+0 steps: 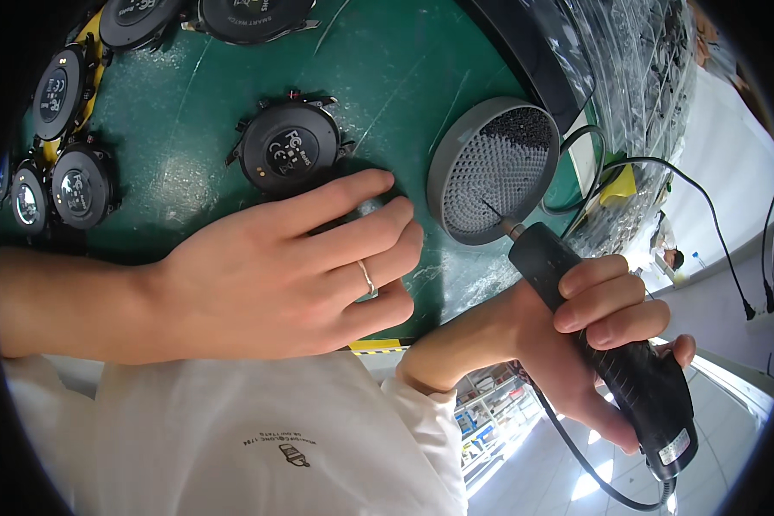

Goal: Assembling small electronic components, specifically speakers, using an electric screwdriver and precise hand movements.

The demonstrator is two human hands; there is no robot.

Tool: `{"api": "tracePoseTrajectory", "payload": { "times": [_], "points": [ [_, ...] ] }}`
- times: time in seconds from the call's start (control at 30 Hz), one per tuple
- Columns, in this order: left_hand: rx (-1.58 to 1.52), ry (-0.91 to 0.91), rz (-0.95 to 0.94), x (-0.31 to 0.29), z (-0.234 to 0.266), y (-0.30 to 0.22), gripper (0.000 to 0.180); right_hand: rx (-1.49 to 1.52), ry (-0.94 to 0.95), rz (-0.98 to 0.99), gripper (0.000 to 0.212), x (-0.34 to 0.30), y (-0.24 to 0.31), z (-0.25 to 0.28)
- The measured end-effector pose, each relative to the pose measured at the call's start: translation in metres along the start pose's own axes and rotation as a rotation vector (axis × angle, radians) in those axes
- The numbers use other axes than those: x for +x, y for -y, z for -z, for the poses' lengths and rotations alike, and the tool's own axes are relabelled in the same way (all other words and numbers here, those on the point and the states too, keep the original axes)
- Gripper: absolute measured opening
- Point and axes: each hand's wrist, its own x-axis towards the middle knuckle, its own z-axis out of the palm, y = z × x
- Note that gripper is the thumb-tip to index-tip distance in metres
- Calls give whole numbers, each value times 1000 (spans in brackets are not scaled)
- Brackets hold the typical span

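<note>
At nine to ten o'clock, a cluster of round black watch bodies lies along the green matted counter, some face up, some back up, with two more at the twelve o'clock rim. Toward the centre a single round black watch case lies back up, printed marks showing, small lugs sticking out around its edge.

The left hand rests flat on the counter at about six o'clock of that case, fingers extended and open, gripping nothing; the fingertips sit just beside the case's lower right edge, and a thin ring shows on one finger. Whether any finger actually touches the case is hard to tell from this angle.

At one o'clock from the left hand stands a round grey dish with a dense perforated mesh face. The right hand is closed around a black corded electric screwdriver, whose slim bit meets the mesh near the dish's lower edge.

To do this well, I judge the driver should be kept in line with the bit, so the tip seats squarely in the mesh rather than skating across it, with light pressure only. The black cable trailing at three o'clock should stay slack. The left hand is best kept flat and close by the back-up case, steadying it without nudging it.
</note>
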Motion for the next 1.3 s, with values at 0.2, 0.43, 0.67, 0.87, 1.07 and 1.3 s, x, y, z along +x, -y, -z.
{"api": "tracePoseTrajectory", "payload": {
  "times": [0.2,0.43,0.67,0.87,1.07,1.3],
  "points": [
    [-1,-17,15,0,-2,0,11,40,13,9,87,-1,0,0],
    [-22,-32,31,-1,-2,-1,12,49,55,-10,87,-1,-3,-3],
    [-26,-20,22,-1,-1,1,12,33,74,-20,84,0,-2,-1],
    [-39,0,7,1,0,1,13,11,91,-32,81,0,0,2],
    [17,-95,79,1,-1,2,13,115,-68,130,75,-7,30,-10],
    [-153,-164,197,6,1,8,16,175,79,66,61,-28,25,-22]
  ]
}}
